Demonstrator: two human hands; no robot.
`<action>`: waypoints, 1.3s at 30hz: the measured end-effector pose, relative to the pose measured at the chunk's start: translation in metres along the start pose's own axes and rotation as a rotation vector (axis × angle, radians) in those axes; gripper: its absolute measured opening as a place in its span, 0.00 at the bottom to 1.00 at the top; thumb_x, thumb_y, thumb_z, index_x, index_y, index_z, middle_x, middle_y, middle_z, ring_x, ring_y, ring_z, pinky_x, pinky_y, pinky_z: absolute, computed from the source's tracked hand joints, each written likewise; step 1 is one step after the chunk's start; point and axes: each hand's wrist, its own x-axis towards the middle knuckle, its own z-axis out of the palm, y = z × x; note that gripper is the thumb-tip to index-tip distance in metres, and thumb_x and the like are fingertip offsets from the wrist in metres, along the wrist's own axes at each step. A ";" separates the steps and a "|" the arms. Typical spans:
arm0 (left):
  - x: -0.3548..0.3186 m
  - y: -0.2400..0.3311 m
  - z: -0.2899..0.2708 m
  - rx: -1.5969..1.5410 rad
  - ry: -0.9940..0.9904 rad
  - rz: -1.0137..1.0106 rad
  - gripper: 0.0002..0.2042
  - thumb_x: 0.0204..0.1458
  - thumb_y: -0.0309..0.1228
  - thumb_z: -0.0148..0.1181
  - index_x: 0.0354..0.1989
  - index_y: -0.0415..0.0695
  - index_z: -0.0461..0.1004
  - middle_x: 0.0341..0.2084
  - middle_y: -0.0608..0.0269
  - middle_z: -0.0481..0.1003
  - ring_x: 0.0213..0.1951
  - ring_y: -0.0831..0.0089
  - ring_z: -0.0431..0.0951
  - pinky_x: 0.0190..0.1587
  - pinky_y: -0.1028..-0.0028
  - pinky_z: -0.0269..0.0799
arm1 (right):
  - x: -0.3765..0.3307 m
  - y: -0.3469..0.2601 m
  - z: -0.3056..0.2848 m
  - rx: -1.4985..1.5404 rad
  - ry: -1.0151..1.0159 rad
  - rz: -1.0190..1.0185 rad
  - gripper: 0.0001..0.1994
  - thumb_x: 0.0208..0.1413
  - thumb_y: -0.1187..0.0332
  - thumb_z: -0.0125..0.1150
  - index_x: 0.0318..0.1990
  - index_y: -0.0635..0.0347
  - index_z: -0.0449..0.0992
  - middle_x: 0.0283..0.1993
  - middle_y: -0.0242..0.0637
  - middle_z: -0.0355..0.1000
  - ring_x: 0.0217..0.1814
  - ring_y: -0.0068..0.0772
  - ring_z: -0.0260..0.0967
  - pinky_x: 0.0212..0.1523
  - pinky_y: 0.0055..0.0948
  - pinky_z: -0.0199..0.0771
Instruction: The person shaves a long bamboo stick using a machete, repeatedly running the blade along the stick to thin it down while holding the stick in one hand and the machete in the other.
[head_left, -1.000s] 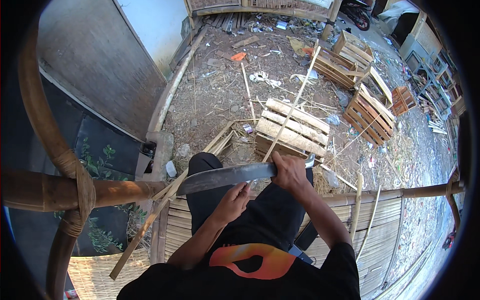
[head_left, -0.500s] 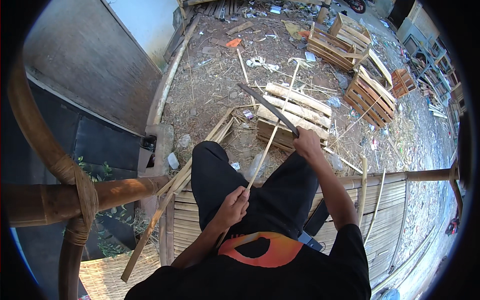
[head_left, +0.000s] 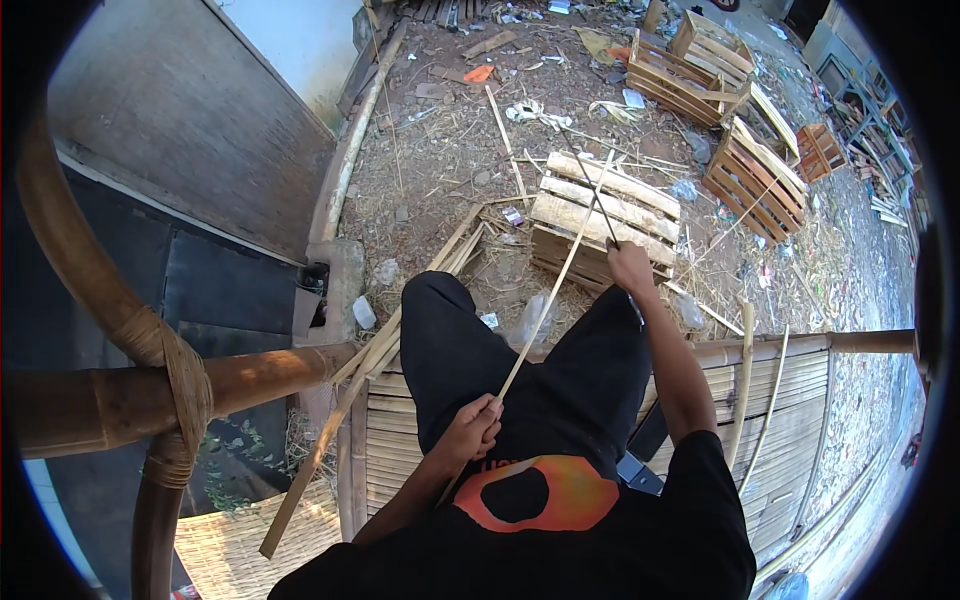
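Ground (head_left: 440,170) of bare dirt, strewn with chips, straw and scraps, filled the upper middle of the view. A dark wall (head_left: 190,110) ran along its left side. A thick bamboo post (head_left: 60,240) curved down the left edge and was lashed with cord to a bamboo crossbeam (head_left: 260,375). Below them lay a platform of bamboo slats (head_left: 800,400), on which the person sat, legs in black trousers (head_left: 540,370) hanging over its front edge.

On the ground just beyond the knees stood a pale wooden crate (head_left: 600,210). More slatted crates (head_left: 760,170) stood farther off at the upper right. A loose bamboo stick (head_left: 350,420) leaned across the platform's left corner.

The thin bamboo strip (head_left: 555,290) ran on a slant from the person's lap up toward the crate, its upper end passing over the crate's top. The left hand (head_left: 470,430) was near the chest, its fingers closed round the lower end of the strip. The right hand (head_left: 632,268) was stretched forward above the right knee, fingers clenched on the handle of a long dark blade (head_left: 592,195). The blade pointed away from the body and crossed the strip close to its far end; whether the edge touched the strip could not be told.
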 end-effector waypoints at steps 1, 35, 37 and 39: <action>0.008 -0.010 -0.004 0.061 0.055 0.086 0.12 0.68 0.39 0.43 0.33 0.48 0.63 0.15 0.76 0.53 0.14 0.88 0.51 0.16 0.83 0.48 | 0.002 -0.001 0.010 0.181 -0.017 0.099 0.21 0.60 0.56 0.51 0.26 0.67 0.71 0.21 0.51 0.71 0.23 0.48 0.71 0.29 0.44 0.72; 0.030 -0.014 -0.001 0.810 0.598 0.879 0.14 0.61 0.28 0.56 0.52 0.35 0.75 0.20 0.60 0.67 0.22 0.76 0.63 0.26 0.73 0.62 | -0.134 -0.160 -0.059 -0.210 -0.552 -0.490 0.15 0.42 0.60 0.65 0.37 0.56 0.77 0.30 0.49 0.77 0.35 0.54 0.76 0.39 0.48 0.75; 0.017 0.012 0.005 0.864 0.608 0.717 0.14 0.60 0.28 0.56 0.52 0.36 0.75 0.20 0.58 0.67 0.22 0.75 0.64 0.26 0.72 0.62 | -0.112 -0.137 -0.052 -0.208 -0.435 -0.379 0.13 0.44 0.61 0.63 0.37 0.55 0.78 0.30 0.48 0.77 0.36 0.54 0.76 0.40 0.48 0.75; 0.013 0.002 0.000 0.821 0.593 0.699 0.14 0.60 0.28 0.56 0.52 0.37 0.75 0.20 0.58 0.67 0.21 0.75 0.64 0.25 0.73 0.61 | -0.087 -0.120 -0.048 -0.239 -0.284 -0.235 0.13 0.46 0.61 0.60 0.38 0.56 0.78 0.30 0.49 0.77 0.36 0.54 0.76 0.40 0.48 0.75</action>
